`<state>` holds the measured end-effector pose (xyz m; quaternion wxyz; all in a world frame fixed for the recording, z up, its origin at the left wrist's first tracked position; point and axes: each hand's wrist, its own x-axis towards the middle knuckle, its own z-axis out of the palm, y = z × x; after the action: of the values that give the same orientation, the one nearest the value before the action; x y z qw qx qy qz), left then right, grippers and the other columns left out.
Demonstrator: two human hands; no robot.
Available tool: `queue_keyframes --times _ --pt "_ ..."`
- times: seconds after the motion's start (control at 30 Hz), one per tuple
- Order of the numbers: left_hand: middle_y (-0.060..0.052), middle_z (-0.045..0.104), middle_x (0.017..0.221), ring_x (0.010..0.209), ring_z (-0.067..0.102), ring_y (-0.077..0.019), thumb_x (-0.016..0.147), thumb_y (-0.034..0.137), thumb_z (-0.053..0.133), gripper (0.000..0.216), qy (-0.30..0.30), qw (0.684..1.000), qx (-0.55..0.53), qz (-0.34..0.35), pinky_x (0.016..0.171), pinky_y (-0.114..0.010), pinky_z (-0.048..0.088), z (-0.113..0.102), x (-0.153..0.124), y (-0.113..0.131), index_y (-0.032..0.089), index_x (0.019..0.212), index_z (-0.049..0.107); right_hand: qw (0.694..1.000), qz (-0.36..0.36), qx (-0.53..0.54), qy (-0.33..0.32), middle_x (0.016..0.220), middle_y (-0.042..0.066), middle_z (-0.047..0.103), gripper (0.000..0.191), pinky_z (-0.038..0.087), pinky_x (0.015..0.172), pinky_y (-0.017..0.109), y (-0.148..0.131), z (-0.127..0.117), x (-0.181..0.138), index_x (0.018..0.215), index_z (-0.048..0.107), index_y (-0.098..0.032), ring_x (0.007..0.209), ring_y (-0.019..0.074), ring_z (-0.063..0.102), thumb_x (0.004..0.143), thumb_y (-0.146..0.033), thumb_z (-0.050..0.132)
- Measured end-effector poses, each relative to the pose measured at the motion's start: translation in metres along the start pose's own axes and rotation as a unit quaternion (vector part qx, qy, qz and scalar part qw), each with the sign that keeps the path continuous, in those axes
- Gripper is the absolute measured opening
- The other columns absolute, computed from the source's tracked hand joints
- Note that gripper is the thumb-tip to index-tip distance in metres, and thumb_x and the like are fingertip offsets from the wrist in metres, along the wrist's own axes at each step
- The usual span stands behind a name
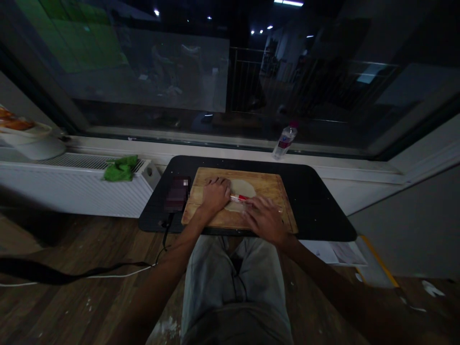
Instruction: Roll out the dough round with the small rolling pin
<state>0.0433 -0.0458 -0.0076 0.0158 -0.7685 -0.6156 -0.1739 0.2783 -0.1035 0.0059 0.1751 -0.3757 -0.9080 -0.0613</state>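
A thin, roundish sheet of pale dough (243, 187) lies on a wooden cutting board (215, 220). Across it runs a slim clear cylinder with a red and white label (241, 198), used like a rolling pin. My left hand (216, 192) is curled over the cylinder's left end. Over its right part rests my right hand (264, 216), slightly blurred, with fingers bent around it. Both palms hide most of the cylinder, and its exact kind is unclear.
The board sits on a small black table (316, 206), beside a dark phone-like device (177, 194) with a cable. On the windowsill stands a water bottle (285, 140). A green cloth (121, 168) hangs over the radiator (93, 189); a white tub (34, 141) is farther left.
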Motion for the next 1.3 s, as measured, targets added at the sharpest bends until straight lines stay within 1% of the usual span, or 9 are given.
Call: queue_keyframes --times 0.1,0.2,0.27,0.37,0.47,0.63,0.8,1.03,1.3 --pt "-0.017 0.075 0.15 0.144 0.065 -0.0324 0.111 0.023 0.049 0.041 -0.013 1.0 0.005 -0.005 0.122 -0.049 0.048 -0.004 -0.012 0.001 0.016 0.145 0.072 0.99 0.135 -0.047 0.01 0.157 0.017 0.07 0.051 0.045 0.122 0.052 0.02 0.0 0.011 0.161 0.066 -0.02 0.144 0.0351 0.059 0.12 -0.035 0.04" --pt "-0.02 0.064 0.166 0.158 0.055 -0.0335 0.113 0.026 0.045 0.053 -0.035 0.999 0.02 -0.002 0.128 -0.051 0.045 -0.008 -0.019 -0.002 0.012 0.163 0.059 0.974 0.202 -0.093 -0.036 0.17 0.021 0.059 0.058 0.036 0.13 0.058 0.034 0.002 0.021 0.167 0.061 -0.016 0.156 0.0397 0.051 0.12 -0.038 0.035" --pt "-0.021 0.057 0.173 0.165 0.048 -0.0349 0.113 0.027 0.045 0.058 -0.057 0.998 0.032 0.014 0.133 -0.054 0.04 -0.01 -0.017 -0.006 0.013 0.168 0.053 0.971 0.204 -0.099 -0.079 0.176 0.02 0.054 0.06 0.03 0.135 0.06 0.038 0.002 0.024 0.169 0.059 -0.017 0.163 0.0401 0.045 0.119 -0.041 0.038" --pt "-0.017 0.05 0.179 0.171 0.04 -0.0339 0.112 0.027 0.046 0.06 -0.093 0.993 0.042 0.053 0.14 -0.056 0.03 -0.012 -0.006 -0.014 0.018 0.171 0.052 0.969 0.199 -0.083 -0.125 0.18 0.017 0.049 0.063 0.025 0.139 0.062 0.041 -0.001 0.026 0.173 0.055 -0.021 0.169 0.0394 0.038 0.116 -0.046 0.046" --pt "-0.014 0.045 0.183 0.174 0.034 -0.0346 0.11 0.028 0.049 0.063 -0.136 0.987 0.047 0.077 0.142 -0.057 0.026 -0.012 0.007 -0.022 0.023 0.173 0.051 0.965 0.214 -0.065 -0.138 0.182 0.016 0.047 0.068 0.027 0.138 0.064 0.041 -0.006 0.028 0.175 0.053 -0.024 0.17 0.0403 0.037 0.112 -0.051 0.054" --pt "-0.014 0.038 0.188 0.177 0.028 -0.0376 0.111 0.035 0.049 0.07 -0.181 0.981 0.055 0.054 0.141 -0.059 0.026 -0.006 0.011 -0.029 0.026 0.18 0.04 0.962 0.227 -0.063 -0.141 0.182 0.019 0.046 0.07 0.027 0.138 0.063 0.037 -0.01 0.027 0.175 0.051 -0.02 0.17 0.0411 0.038 0.113 -0.051 0.054" --pt "-0.014 0.044 0.184 0.175 0.032 -0.0367 0.114 0.034 0.045 0.064 -0.143 0.987 0.065 0.045 0.14 -0.059 0.028 -0.006 -0.01 -0.024 0.027 0.178 0.045 0.972 0.202 -0.06 -0.104 0.178 0.018 0.052 0.067 0.029 0.138 0.06 0.03 -0.003 0.014 0.174 0.051 -0.018 0.169 0.0391 0.041 0.115 -0.05 0.05" --pt "-0.015 0.052 0.179 0.171 0.039 -0.0358 0.113 0.031 0.045 0.06 -0.077 0.994 0.066 0.04 0.138 -0.058 0.033 -0.014 -0.032 -0.011 0.025 0.173 0.054 0.98 0.191 -0.052 -0.034 0.168 0.02 0.063 0.062 0.034 0.134 0.064 0.022 0.01 0.003 0.168 0.059 -0.015 0.163 0.0416 0.046 0.113 -0.042 0.049" --pt "-0.015 0.051 0.179 0.171 0.038 -0.0348 0.113 0.03 0.042 0.06 -0.073 0.994 0.067 0.042 0.134 -0.055 0.037 -0.017 -0.043 -0.009 0.022 0.172 0.053 0.981 0.181 -0.066 -0.017 0.168 0.021 0.062 0.057 0.034 0.134 0.064 0.013 0.006 -0.002 0.164 0.063 -0.014 0.162 0.0426 0.048 0.113 -0.038 0.052"
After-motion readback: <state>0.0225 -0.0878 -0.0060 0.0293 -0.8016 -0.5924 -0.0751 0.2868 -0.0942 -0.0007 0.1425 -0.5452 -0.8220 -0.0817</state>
